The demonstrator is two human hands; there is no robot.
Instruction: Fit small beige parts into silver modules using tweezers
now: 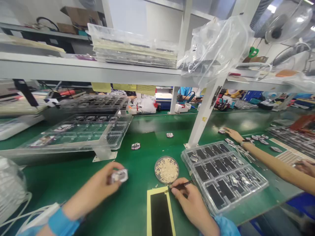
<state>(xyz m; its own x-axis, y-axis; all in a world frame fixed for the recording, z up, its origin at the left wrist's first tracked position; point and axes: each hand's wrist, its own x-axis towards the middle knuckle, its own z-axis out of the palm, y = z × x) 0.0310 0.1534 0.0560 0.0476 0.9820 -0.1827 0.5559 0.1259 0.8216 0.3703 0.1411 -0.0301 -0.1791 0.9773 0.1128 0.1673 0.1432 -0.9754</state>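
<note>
My left hand (103, 184) pinches a small silvery square part (119, 176) above the green bench. My right hand (188, 197) is closed on thin dark tweezers (180, 186), whose tip rests at the top right corner of a black strip with a yellow border (160, 212). A round dish of small pale pieces (166, 169) sits just beyond the tweezers. Two more small parts (136, 146) (169, 135) lie farther back on the mat.
A clear tray with dark compartments (222, 173) lies right of my right hand. A co-worker's arm (265, 160) reaches across from the right toward loose parts. Stacked clear trays (83, 131) stand at the left on a raised stand. A white shelf post (204, 114) rises mid-bench.
</note>
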